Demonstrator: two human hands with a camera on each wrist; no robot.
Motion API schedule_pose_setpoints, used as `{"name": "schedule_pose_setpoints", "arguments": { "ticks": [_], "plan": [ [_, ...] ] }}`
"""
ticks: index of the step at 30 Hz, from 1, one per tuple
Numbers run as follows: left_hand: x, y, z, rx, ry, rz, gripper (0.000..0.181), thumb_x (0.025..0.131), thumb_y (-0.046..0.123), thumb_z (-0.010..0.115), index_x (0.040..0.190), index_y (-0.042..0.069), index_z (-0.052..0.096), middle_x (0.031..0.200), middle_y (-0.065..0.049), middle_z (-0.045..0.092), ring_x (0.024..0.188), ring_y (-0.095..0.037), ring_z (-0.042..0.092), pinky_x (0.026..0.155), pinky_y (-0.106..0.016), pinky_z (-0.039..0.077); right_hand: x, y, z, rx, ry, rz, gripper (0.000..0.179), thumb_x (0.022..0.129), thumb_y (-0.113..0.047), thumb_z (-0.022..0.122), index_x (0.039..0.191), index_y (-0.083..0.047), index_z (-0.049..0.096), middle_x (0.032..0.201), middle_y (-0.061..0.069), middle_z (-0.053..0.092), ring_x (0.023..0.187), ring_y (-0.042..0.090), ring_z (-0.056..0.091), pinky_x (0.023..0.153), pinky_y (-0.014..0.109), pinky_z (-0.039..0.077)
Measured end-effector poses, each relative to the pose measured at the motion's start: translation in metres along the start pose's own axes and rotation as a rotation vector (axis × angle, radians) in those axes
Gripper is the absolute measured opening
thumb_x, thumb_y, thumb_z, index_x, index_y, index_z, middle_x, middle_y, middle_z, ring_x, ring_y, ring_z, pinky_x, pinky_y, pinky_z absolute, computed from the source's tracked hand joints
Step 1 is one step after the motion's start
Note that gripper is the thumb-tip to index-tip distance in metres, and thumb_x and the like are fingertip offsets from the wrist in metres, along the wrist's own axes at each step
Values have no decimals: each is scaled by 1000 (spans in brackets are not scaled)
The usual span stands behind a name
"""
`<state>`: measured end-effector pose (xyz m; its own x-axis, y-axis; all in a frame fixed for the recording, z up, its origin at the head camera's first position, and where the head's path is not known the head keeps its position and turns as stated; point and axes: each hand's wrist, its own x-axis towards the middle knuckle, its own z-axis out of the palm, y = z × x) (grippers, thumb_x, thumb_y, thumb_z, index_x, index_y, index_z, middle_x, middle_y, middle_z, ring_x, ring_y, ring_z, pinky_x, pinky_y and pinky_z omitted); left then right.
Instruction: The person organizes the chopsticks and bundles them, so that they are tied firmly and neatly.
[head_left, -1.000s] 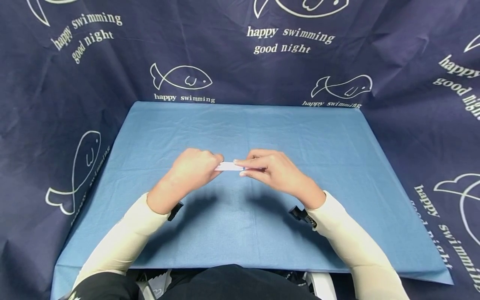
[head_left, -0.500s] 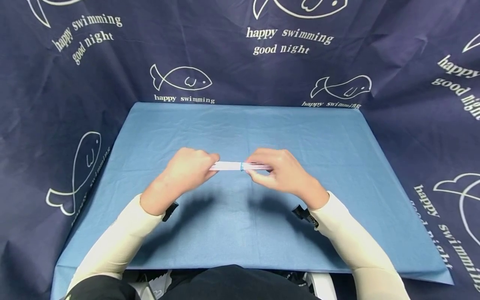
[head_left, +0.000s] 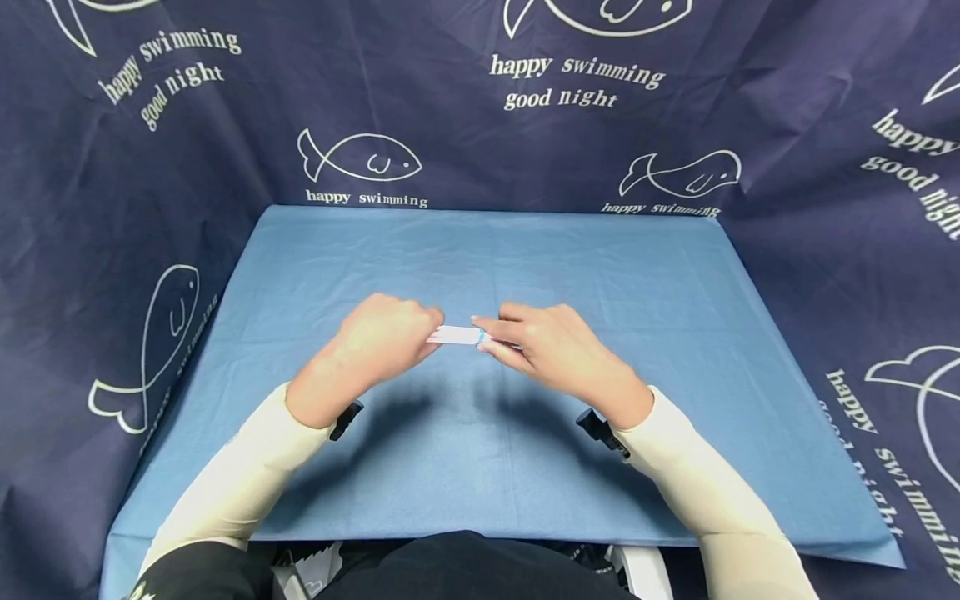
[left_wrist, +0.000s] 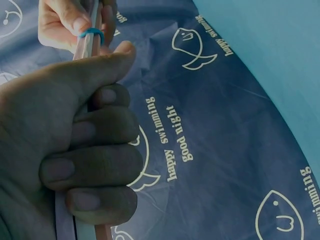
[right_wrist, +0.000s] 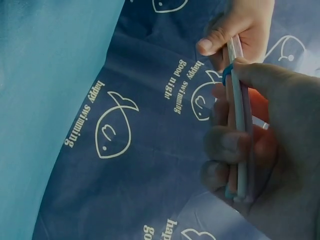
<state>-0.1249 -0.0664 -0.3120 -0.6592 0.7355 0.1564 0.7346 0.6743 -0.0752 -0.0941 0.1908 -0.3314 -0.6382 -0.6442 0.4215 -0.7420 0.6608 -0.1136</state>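
Observation:
A bundle of slim, straight, pale sticks (head_left: 456, 335) lies level between both hands, above the table. A blue elastic band (right_wrist: 227, 73) circles it near the right hand. My left hand (head_left: 385, 340) grips the bundle's left part, its fingers curled round it in the left wrist view. With thumb and fingers, my right hand (head_left: 558, 348) holds the right part; its thumb is at the band in the right wrist view. Several stick ends (right_wrist: 240, 192) show below the right fingers, pinkish and white. The fingers hide much of the bundle, and the sticks' exact kind cannot be told.
A blue cloth (head_left: 480, 467) covers the table. Dark blue curtains (head_left: 480, 158) with white fish and lettering stand behind it and at both sides. A small black wrist camera (head_left: 602, 432) sits under the right wrist.
The right hand drew back to the right, baring the blue band, then came left again with its fingers at the band. The left hand moved slightly left and back, still gripping the bundle.

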Motion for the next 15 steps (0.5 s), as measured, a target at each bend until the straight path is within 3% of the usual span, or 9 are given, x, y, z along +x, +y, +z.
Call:
{"name": "schedule_pose_setpoints", "arguments": {
  "ticks": [8, 12, 15],
  "plan": [
    [1, 6, 6, -2, -13, -10, 16, 96, 25, 77, 89, 11, 72, 67, -1, 67, 52, -19, 55, 52, -41, 51, 5, -5, 5, 53, -182, 132, 46, 104, -45, 63, 148, -32, 62, 68, -10, 58, 54, 6, 41, 51, 27, 36],
    [2, 10, 9, 19, 10, -2, 20, 96, 28, 78, 103, 10, 78, 70, -1, 71, 54, -20, 59, 53, -40, 53, 5, -8, 11, -7, -174, 130, 52, 104, -51, 61, 152, -32, 57, 58, -9, 46, 49, 9, 34, 48, 28, 32],
    [1, 12, 12, 34, 52, 10, 20, 95, 29, 79, 101, 10, 78, 67, -1, 69, 51, -19, 57, 50, -38, 50, 3, -8, 15, -38, -135, 115, 55, 102, -52, 64, 152, -30, 58, 55, -8, 42, 47, 10, 29, 46, 29, 29]
  ]
}}
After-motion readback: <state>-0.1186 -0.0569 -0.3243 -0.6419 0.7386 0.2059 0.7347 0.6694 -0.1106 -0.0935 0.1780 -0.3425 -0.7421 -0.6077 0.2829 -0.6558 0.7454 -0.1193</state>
